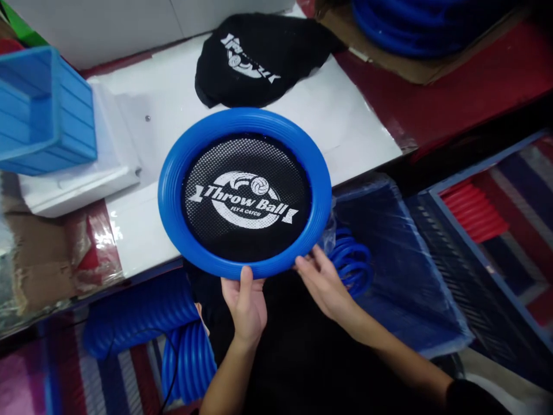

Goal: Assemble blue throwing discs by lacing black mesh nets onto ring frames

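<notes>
A blue ring-shaped throwing disc (245, 193) with a black mesh centre printed "Throw Ball" is held up over the near edge of the white work surface. My left hand (246, 305) grips its bottom rim, thumb on top and fingers underneath. At the lower right of the rim, my right hand (322, 282) pinches the edge, its fingers partly hidden beneath. Behind the disc lies a pile of black mesh fabric pieces (263, 57) with the same white print.
A light blue plastic bin (73, 109) stands on a white box (82, 184) at the left. Blue rings (142, 314) are stacked below the table. A blue crate (401, 276) is at right, with red rings (475, 210) beyond. More blue rings (415, 29) sit in a carton.
</notes>
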{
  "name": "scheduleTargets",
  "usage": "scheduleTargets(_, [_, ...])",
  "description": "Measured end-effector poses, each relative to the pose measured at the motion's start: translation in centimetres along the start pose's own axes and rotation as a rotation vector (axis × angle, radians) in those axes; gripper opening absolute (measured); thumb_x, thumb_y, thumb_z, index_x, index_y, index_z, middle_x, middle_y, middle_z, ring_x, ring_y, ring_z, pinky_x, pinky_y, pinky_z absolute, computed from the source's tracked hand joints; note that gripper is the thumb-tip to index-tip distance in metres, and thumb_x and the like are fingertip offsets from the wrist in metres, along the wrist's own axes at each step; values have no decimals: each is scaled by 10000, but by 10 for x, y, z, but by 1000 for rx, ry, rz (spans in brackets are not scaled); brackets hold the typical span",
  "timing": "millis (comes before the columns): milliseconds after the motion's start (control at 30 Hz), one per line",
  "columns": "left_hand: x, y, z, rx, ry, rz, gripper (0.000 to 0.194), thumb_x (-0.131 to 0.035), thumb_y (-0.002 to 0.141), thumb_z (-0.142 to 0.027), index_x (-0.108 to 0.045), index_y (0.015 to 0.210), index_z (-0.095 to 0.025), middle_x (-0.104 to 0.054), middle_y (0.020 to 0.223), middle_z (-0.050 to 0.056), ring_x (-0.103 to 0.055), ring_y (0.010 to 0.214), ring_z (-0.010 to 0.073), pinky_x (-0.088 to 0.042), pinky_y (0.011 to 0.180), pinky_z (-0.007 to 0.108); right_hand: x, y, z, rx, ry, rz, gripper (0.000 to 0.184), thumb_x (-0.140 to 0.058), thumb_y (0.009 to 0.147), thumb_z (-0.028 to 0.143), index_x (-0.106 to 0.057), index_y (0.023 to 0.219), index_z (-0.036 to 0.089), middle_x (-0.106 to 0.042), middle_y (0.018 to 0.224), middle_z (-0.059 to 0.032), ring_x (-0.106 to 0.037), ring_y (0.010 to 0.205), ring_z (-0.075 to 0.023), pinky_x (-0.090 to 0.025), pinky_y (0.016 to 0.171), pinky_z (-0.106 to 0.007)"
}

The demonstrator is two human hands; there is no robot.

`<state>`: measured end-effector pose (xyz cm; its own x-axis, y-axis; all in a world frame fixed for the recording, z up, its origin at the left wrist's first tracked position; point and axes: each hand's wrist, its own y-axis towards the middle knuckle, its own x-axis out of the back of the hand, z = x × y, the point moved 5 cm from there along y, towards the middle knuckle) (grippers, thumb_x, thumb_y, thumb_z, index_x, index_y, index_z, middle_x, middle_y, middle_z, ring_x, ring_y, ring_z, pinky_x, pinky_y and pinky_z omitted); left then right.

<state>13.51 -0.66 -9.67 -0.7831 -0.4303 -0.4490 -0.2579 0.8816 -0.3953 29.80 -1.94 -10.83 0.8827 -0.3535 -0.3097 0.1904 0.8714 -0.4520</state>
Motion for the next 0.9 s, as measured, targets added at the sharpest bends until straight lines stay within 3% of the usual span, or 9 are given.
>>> scheduleTargets(67, [-2, 0, 0, -3, 16, 9, 484, -806, 922, -395, -660, 1367, -274, -700, 1410, 129, -733, 1203, 301, -667, 897, 425, -11, -4, -12, -108, 100, 54, 403, -841, 863, 490, -696, 1186, 297, -755, 1253, -40, -654, 1274, -254, -448, 1214, -488])
scheduleTargets(167, [-2, 0, 0, -2, 29, 5, 501, -812, 915, -418, -652, 1364, -265, -686, 1426, 137, -724, 1218, 314, -665, 895, 433, -20, 3, -12, -87, 217, 26, 399, -894, 803, 476, -717, 1106, 285, -776, 1215, -26, -661, 1271, -253, -409, 1248, -494])
scheduleTargets(333, [-1, 5, -1, -24, 13, -23, 508, -835, 894, -401, -652, 1341, -244, -715, 1364, 137, -746, 1158, 298, -669, 875, 424, -25, 18, -8, -44, 256, 16, 405, -938, 724, 456, -709, 995, 262, -801, 1056, -20, -722, 1123, -263, -469, 1194, -521])
scheduleTargets(600, [3, 12, 0, -56, 14, -37, 540, -883, 837, -395, -666, 1306, -240, -747, 1281, 116, -763, 1023, 246, -665, 767, 338, -20, 25, -16, -21, 155, 33, 460, -943, 680, 474, -675, 987, 263, -797, 1002, -18, -736, 1045, -266, -567, 1058, -482])
scheduleTargets(767, [19, 12, 3, -66, 21, -52, 551, -894, 825, -376, -673, 1309, -234, -772, 1199, 105, -770, 979, 226, -665, 759, 322, 6, 51, 21, 46, 96, -8, 488, -879, 754, 573, -695, 1106, 291, -801, 1100, -31, -742, 1071, -277, -616, 937, -438])
scheduleTargets(900, [33, 10, 4, -62, 43, -34, 586, -900, 814, -375, -669, 1333, -228, -764, 1241, 122, -774, 1010, 241, -664, 778, 326, 20, 72, 56, 82, 34, -22, 471, -924, 714, 556, -737, 1033, 264, -800, 1025, -37, -748, 944, -247, -620, 861, -385])
